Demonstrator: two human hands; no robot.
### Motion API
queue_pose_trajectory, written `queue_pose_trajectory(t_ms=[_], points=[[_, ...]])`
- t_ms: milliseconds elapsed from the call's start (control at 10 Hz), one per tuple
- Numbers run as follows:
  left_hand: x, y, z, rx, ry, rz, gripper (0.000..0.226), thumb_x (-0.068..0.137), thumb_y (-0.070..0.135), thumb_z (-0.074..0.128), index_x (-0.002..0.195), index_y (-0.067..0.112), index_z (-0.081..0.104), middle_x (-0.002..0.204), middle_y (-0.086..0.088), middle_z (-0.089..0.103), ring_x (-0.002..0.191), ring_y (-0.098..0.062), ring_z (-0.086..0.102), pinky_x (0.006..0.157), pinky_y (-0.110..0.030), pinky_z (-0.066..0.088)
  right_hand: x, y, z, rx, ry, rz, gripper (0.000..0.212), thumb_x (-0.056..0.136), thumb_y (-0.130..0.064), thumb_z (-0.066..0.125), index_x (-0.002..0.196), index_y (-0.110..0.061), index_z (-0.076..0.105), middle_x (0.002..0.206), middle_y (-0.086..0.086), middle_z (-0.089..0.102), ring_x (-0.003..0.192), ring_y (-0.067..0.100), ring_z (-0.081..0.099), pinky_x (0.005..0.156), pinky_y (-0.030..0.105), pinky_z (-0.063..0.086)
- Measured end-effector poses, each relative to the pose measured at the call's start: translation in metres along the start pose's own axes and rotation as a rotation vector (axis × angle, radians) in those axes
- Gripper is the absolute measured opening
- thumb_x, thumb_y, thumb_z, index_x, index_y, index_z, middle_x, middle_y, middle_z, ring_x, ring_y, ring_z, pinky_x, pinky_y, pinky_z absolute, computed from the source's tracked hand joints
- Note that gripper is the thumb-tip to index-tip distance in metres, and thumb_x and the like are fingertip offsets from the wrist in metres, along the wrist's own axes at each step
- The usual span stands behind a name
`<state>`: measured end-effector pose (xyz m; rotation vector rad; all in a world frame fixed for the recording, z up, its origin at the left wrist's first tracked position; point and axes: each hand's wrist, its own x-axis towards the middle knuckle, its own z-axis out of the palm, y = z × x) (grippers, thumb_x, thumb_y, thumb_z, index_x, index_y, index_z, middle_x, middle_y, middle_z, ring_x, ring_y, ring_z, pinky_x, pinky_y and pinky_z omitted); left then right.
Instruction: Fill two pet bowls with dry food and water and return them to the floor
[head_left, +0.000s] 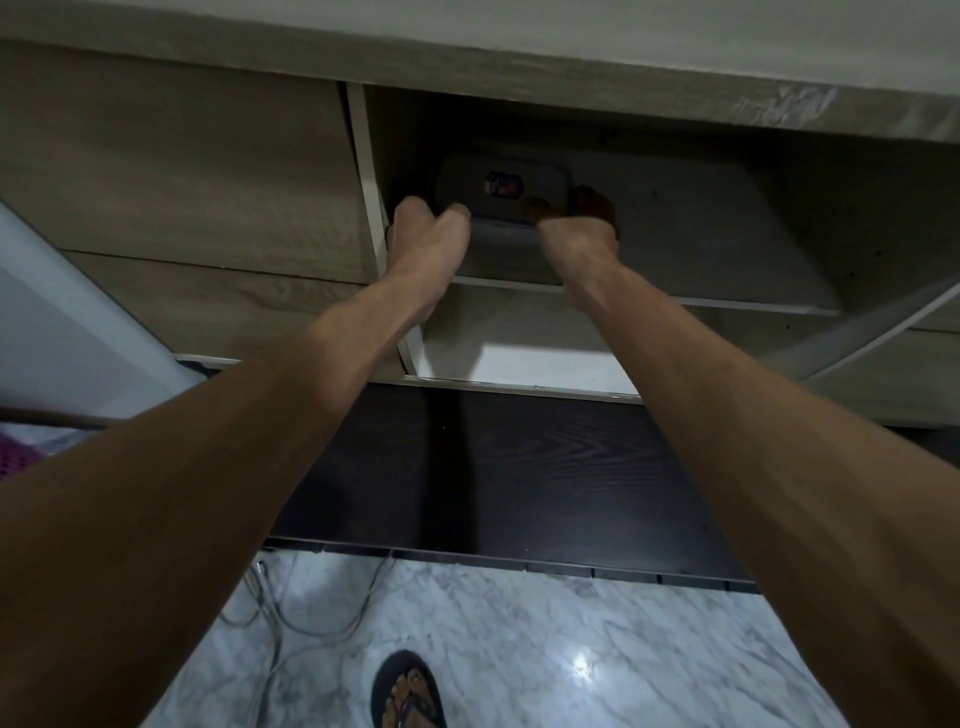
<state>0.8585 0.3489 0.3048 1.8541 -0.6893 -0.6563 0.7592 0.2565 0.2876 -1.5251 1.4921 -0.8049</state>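
Note:
A grey lidded container (501, 208) with a small coloured label on its lid sits deep on the upper shelf of an open cabinet. My left hand (423, 228) grips its left side and my right hand (582, 218) grips its right side, both arms stretched forward into the compartment. My fingers wrap around the container's edges, and the fingertips are partly lost in the shadow. No pet bowl is in view.
The white shelf board (675, 304) runs below the container, with an open cabinet door (857, 332) swung out at right. A dark wood base panel (519, 467) sits below. Cables (291, 613) lie on the marble floor near my sandalled foot (408, 691).

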Motion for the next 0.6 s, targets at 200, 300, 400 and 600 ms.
queue_pose_trajectory(t_ms=[200, 300, 400, 600], points=[[0.002, -0.008, 0.001, -0.008, -0.015, -0.012, 0.042, 0.094, 0.025, 0.05, 0.13, 0.004, 0.045, 0.12, -0.011, 0.054, 0.11, -0.026, 0.053, 0.086, -0.032, 0.043, 0.002, 0.01, 0.002, -0.022, -0.025, 0.009, 0.071, 0.088, -0.04, 0.066, 0.147, -0.011, 0.039, 0.148, 0.007, 0.045, 0.137, 0.023, 0.041, 0.11, 0.023, 0.031], [0.003, -0.012, 0.002, -0.002, -0.01, -0.01, 0.04, 0.095, 0.026, 0.05, 0.129, 0.005, 0.045, 0.117, -0.009, 0.053, 0.109, -0.025, 0.053, 0.084, -0.032, 0.043, 0.0, 0.011, 0.003, 0.015, -0.032, 0.013, 0.071, 0.09, -0.036, 0.065, 0.149, -0.011, 0.035, 0.152, 0.007, 0.04, 0.14, 0.023, 0.037, 0.115, 0.025, 0.028], [-0.002, -0.011, 0.002, 0.043, -0.029, 0.007, 0.04, 0.096, 0.028, 0.049, 0.129, 0.006, 0.045, 0.117, -0.008, 0.052, 0.11, -0.025, 0.052, 0.085, -0.032, 0.043, -0.007, 0.01, 0.001, 0.025, -0.041, 0.018, 0.068, 0.088, -0.035, 0.067, 0.146, -0.011, 0.041, 0.148, 0.007, 0.047, 0.136, 0.024, 0.043, 0.114, 0.028, 0.033], [-0.031, -0.026, -0.018, -0.031, -0.056, 0.028, 0.069, 0.094, 0.027, 0.056, 0.154, 0.014, 0.023, 0.156, -0.006, 0.035, 0.143, -0.022, 0.036, 0.118, -0.039, 0.031, -0.054, 0.006, -0.04, 0.072, 0.021, 0.009, 0.061, 0.089, -0.033, 0.066, 0.14, -0.008, 0.047, 0.132, 0.008, 0.06, 0.123, 0.021, 0.054, 0.098, 0.021, 0.04]])
